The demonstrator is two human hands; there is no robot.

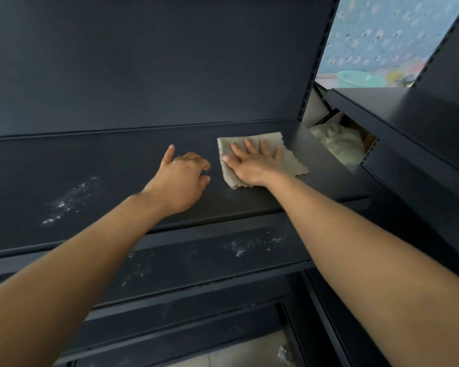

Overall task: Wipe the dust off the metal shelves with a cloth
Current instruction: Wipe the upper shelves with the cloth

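Now, right hand [252, 162]: palm down, fingers straight and spread, it presses the cloth [293, 165] flat instead of gripping it, probably to keep the whole pad on the metal for a sweep.
Cloth: beige, folded and frayed at the edge, it lies right of centre in the frame, near the right end of the top shelf [117, 165].
Left hand [180, 178]: just left of the cloth and clear of it, fingers loosely curled with one stretched out, holding nothing. It appears to rest on the shelf as a brace.
Dust patch [69, 200]: white specks at left centre, well apart from the cloth and not yet wiped.
Lower shelf [196, 260]: below the forearms, it carries more white specks.
Back panel [143, 62]: dark metal fills the upper frame.
Neighbouring shelf [408, 123]: at the right edge, with a pale bundle [337, 147] in the gap between the units.
Green basin [355, 78]: blurred, in the upper right.
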